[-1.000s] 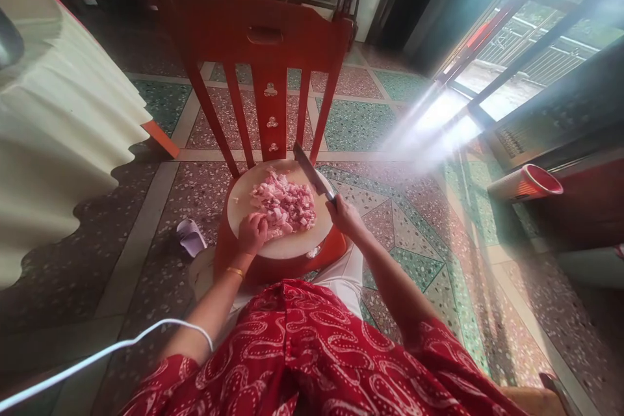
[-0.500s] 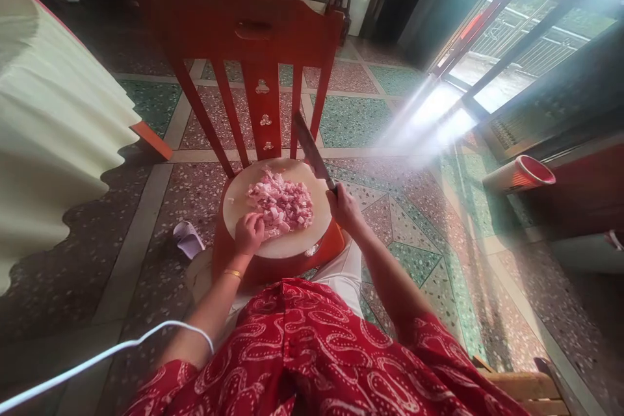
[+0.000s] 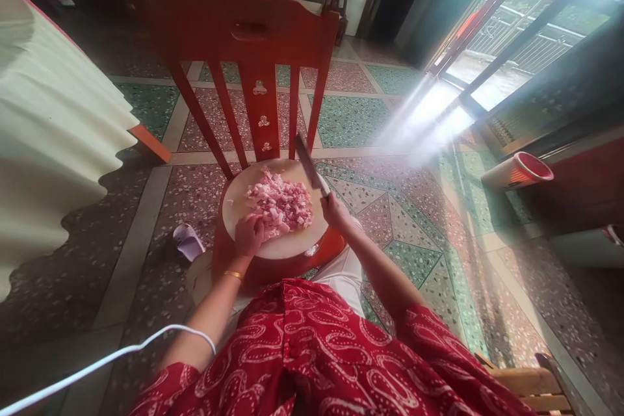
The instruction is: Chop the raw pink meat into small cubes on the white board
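Note:
A pile of chopped raw pink meat (image 3: 286, 201) lies on a round pale cutting board (image 3: 314, 234). The board rests on the seat of a red-brown wooden chair (image 3: 285, 32). My right hand (image 3: 337, 213) is wrapped round the handle of a cleaver (image 3: 307, 161). Its blade is raised at the board's right rim and slants up toward the chair back, apart from the meat. At the near left edge of the pile, my left hand (image 3: 249, 234) has its fingers curled against the meat; the fingertips are partly hidden.
A white cable (image 3: 97, 361) runs across my left forearm. On the floor at left is a lilac slipper (image 3: 188, 242), near a cream tablecloth (image 3: 53, 143). A red-and-white bucket (image 3: 519, 171) stands at right, below the bright doorway. Part of a wooden seat (image 3: 526, 380) shows at lower right.
My right hand and the cleaver have moved slightly down and to the left, toward the board. My left hand stays by the meat with its fingers drawn in a little more.

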Demonstrator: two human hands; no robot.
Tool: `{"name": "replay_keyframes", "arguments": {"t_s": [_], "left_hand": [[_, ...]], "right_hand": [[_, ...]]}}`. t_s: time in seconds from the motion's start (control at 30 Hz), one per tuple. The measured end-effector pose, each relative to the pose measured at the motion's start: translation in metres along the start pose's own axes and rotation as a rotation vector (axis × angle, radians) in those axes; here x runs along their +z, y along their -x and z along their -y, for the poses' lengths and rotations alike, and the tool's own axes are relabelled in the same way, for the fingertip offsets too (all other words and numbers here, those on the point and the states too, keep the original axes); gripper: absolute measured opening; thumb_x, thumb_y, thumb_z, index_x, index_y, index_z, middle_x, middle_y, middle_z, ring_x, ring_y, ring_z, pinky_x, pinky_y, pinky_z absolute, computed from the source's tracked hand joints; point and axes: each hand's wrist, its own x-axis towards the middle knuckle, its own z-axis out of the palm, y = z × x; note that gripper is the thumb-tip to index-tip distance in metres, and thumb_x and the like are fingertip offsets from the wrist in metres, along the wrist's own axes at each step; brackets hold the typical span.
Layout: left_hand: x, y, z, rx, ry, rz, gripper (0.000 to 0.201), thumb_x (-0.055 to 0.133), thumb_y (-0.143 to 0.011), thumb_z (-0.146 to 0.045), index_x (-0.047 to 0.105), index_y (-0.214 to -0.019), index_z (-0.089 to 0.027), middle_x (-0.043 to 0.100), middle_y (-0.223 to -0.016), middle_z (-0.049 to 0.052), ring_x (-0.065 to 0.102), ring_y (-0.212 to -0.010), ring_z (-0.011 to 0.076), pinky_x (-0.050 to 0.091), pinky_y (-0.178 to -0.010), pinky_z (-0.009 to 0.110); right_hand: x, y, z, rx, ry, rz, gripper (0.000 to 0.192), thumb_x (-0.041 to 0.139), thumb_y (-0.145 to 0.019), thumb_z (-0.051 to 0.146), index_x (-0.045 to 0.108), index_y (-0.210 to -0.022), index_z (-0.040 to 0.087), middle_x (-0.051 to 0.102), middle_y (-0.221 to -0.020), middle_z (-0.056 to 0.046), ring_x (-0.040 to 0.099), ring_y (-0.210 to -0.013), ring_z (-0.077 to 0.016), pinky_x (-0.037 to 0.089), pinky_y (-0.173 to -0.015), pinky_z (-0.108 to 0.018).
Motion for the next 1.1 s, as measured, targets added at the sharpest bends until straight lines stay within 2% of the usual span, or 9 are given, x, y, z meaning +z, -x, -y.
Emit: {"name": "replay_keyframes", "arguments": {"t_s": [0.1,0.3,0.47,0.5,0.67,0.7,0.9,1.03,1.1], "left_hand": [[0.000,0.000,0.000,0.000,0.011,-0.004,0.025,0.042,-0.085,-0.028,0.063,-0.093,-0.016,0.062,-0.093,0.010,0.057,-0.092,0.0226,0.043,-0.086,0.036],[0.001,0.000,0.003,0.016,0.012,0.012,0.025,0.042,-0.086,-0.028,0.063,-0.094,-0.016,0.062,-0.096,0.011,0.056,-0.095,0.0232,0.042,-0.087,0.036],[-0.001,-0.001,0.000,0.003,0.025,0.005,0.025,0.042,-0.085,-0.028,0.064,-0.091,-0.016,0.062,-0.093,0.011,0.057,-0.092,0.0231,0.043,-0.086,0.037],[-0.002,-0.001,-0.001,-0.004,0.023,0.007,0.025,0.042,-0.084,-0.028,0.064,-0.091,-0.017,0.062,-0.092,0.011,0.057,-0.091,0.0231,0.044,-0.085,0.037],[-0.003,-0.001,-0.002,0.001,0.026,0.020,0.024,0.043,-0.085,-0.027,0.063,-0.092,-0.017,0.063,-0.096,0.010,0.056,-0.095,0.0235,0.042,-0.088,0.038],[-0.003,-0.001,-0.002,0.003,0.027,0.021,0.024,0.042,-0.085,-0.027,0.063,-0.093,-0.017,0.062,-0.097,0.010,0.056,-0.096,0.0235,0.042,-0.088,0.038],[-0.005,-0.003,-0.005,-0.029,0.010,0.038,0.025,0.041,-0.084,-0.028,0.063,-0.091,-0.017,0.062,-0.092,0.010,0.057,-0.092,0.0233,0.043,-0.085,0.038],[-0.007,-0.004,-0.006,-0.024,-0.002,0.070,0.025,0.041,-0.085,-0.029,0.063,-0.091,-0.017,0.063,-0.094,0.010,0.057,-0.093,0.0238,0.043,-0.086,0.038],[-0.006,-0.003,-0.005,-0.013,0.004,0.054,0.026,0.040,-0.086,-0.028,0.062,-0.093,-0.017,0.062,-0.098,0.011,0.056,-0.097,0.0238,0.042,-0.089,0.038]], "right_hand": [[0.012,-0.002,-0.003,0.040,0.067,0.157,0.028,0.034,-0.094,0.037,0.050,-0.102,0.015,0.067,-0.087,-0.012,0.062,-0.076,-0.0224,0.033,-0.057,-0.026],[-0.003,-0.001,-0.012,-0.054,0.022,-0.065,0.034,0.024,-0.097,0.041,0.046,-0.109,0.017,0.066,-0.089,-0.010,0.062,-0.078,-0.0217,0.033,-0.058,-0.025],[0.008,0.000,-0.018,0.013,0.117,0.176,0.028,0.033,-0.095,0.039,0.048,-0.103,0.017,0.067,-0.084,-0.010,0.062,-0.070,-0.0207,0.032,-0.054,-0.025],[0.007,0.000,-0.018,-0.001,0.123,0.180,0.028,0.033,-0.095,0.040,0.049,-0.102,0.017,0.067,-0.083,-0.010,0.062,-0.069,-0.0206,0.031,-0.054,-0.026],[-0.010,0.004,-0.018,-0.116,0.021,-0.074,0.035,0.023,-0.097,0.041,0.048,-0.107,0.017,0.066,-0.085,-0.009,0.061,-0.075,-0.0210,0.031,-0.057,-0.025],[-0.010,0.004,-0.017,-0.113,0.015,-0.085,0.035,0.023,-0.097,0.040,0.047,-0.109,0.017,0.066,-0.087,-0.009,0.061,-0.076,-0.0211,0.032,-0.057,-0.025],[-0.005,-0.005,-0.011,0.012,0.109,0.215,0.032,0.032,-0.095,0.042,0.051,-0.102,0.017,0.067,-0.087,-0.010,0.062,-0.074,-0.0195,0.031,-0.056,-0.025],[-0.019,0.002,-0.010,-0.073,0.050,0.053,0.037,0.027,-0.096,0.045,0.051,-0.106,0.018,0.066,-0.088,-0.009,0.062,-0.078,-0.0201,0.031,-0.057,-0.024],[-0.016,0.007,-0.009,-0.078,0.028,-0.003,0.038,0.025,-0.096,0.044,0.050,-0.108,0.018,0.066,-0.089,-0.009,0.062,-0.078,-0.0203,0.031,-0.058,-0.025]]}}
